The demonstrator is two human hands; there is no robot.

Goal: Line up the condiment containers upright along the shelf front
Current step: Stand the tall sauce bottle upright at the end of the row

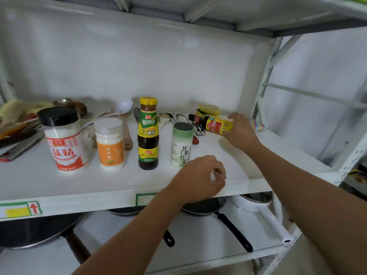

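Several containers stand upright near the front of the white shelf (89,185): a black-lidded MSG jar (64,140), a white sugar jar (110,143), a dark oyster sauce bottle (148,133) with a yellow cap, and a green-topped bamboo salt shaker (181,144). Further back on the right a small dark bottle with a yellow label (213,124) lies on its side, and my right hand (241,130) grips its base end. My left hand (200,178) hovers loosely curled in front of the salt shaker, holding nothing.
Behind the row lie a white ladle (123,107), a wooden spatula (127,135), metal utensils (190,122) and a yellow sponge (209,110). Knives and clutter fill the left back (19,133). Pans with black handles (234,231) sit on the shelf below. The rack's post (264,80) stands at the right.
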